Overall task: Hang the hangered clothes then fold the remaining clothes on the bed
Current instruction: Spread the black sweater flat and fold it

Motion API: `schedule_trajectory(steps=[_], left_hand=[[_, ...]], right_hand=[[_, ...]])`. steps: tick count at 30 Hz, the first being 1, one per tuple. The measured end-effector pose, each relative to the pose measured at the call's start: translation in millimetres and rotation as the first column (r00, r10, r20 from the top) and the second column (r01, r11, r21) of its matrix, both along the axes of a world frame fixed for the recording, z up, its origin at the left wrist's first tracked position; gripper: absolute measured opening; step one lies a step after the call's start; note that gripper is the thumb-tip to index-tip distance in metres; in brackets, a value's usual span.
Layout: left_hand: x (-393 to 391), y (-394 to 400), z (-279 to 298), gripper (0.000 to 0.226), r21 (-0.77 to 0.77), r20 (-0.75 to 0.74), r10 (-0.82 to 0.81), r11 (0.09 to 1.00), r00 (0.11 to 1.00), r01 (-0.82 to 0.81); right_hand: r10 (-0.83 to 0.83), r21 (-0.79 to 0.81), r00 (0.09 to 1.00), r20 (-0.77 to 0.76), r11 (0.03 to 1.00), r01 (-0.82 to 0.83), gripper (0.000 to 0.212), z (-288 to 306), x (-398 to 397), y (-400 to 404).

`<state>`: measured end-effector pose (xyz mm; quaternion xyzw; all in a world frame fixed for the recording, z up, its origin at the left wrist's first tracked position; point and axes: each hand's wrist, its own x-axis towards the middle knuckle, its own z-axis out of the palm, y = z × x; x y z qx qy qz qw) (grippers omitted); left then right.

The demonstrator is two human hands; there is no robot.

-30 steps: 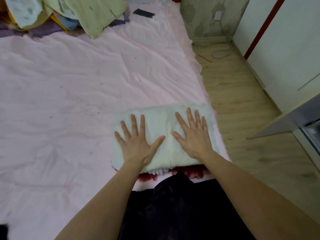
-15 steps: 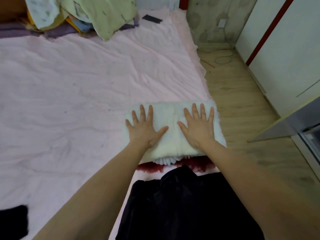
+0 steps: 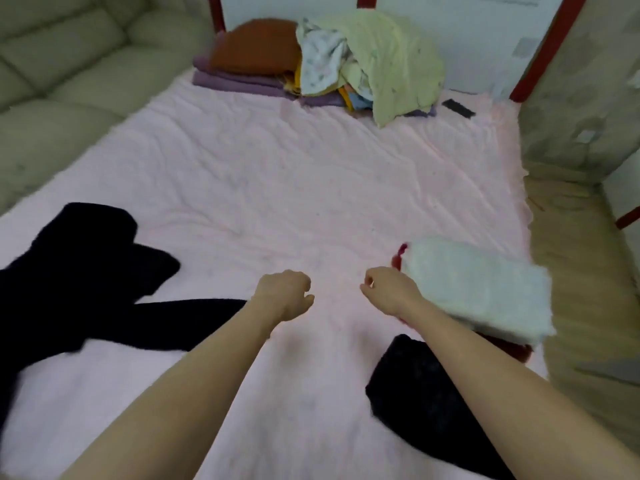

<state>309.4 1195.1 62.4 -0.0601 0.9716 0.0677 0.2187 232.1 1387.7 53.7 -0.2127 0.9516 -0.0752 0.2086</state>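
A folded white fluffy garment [image 3: 478, 285] lies at the right edge of the pink bed [image 3: 277, 188], with dark red fabric [image 3: 398, 258] showing from under it. My right hand [image 3: 388, 289] hovers just left of it, fingers loosely curled, holding nothing. My left hand [image 3: 284, 294] is a short way further left over bare sheet, also loosely curled and empty. An unfolded black garment [image 3: 79, 271] sprawls across the bed's left side. Another black garment [image 3: 415, 386] lies near me under my right forearm.
A heap of pale green, white and purple bedding with an orange pillow [image 3: 374, 60] sits at the bed's head. A small black flat object [image 3: 458, 108] lies beside it. A padded sofa [image 3: 52, 81] runs along the left; wooden floor [image 3: 581, 271] lies to the right.
Both hands have lifted off the folded white garment and moved left, their fingers curling. The view has swung left and up, bringing the sprawled black garment and the sofa into sight.
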Motion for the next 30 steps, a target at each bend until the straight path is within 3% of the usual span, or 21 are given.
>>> schedule_trajectory(steps=[8,15,19,23,25,27,30], left_hand=[[157.3,-247.5,34.9,0.031,-0.057,0.018,0.212,0.976,0.977,-0.210],[274.1,-461.3,-0.4,0.022,0.040,0.086,0.442,0.894,0.893,-0.447],[324.4,-557.0,-41.2,0.035,-0.010,0.138,0.483,0.874,0.865,-0.486],[343.8,-603.1,-102.7,0.062,-0.008,0.115,0.520,0.853,0.847,-0.522],[348.1,-609.5,-131.5,0.078,-0.008,0.059,0.538,0.843,0.841,-0.539],[347.5,-611.1,-151.9,0.088,-0.020,-0.090,0.536,0.842,0.839,-0.540],[341.4,-620.2,-168.3,0.090,0.083,-0.284,0.570,0.816,0.771,-0.573]], right_hand=[[0.182,-0.071,0.979,0.096,0.982,-0.175,0.024,18.8,104.4,-240.4],[0.317,-0.040,0.939,0.135,0.948,-0.315,0.025,-15.4,181.2,-453.3],[0.379,-0.081,0.912,0.160,0.925,-0.370,0.021,-54.8,222.8,-558.6],[0.515,0.042,0.851,0.105,0.852,-0.521,0.057,-121.5,244.6,-631.2],[0.547,0.076,0.827,0.127,0.826,-0.558,0.083,-148.3,250.9,-654.8],[0.508,0.041,0.836,0.209,0.849,-0.527,0.100,-168.2,256.0,-674.3],[0.319,-0.166,0.906,0.279,0.945,-0.281,0.086,-188.0,265.1,-697.1]])
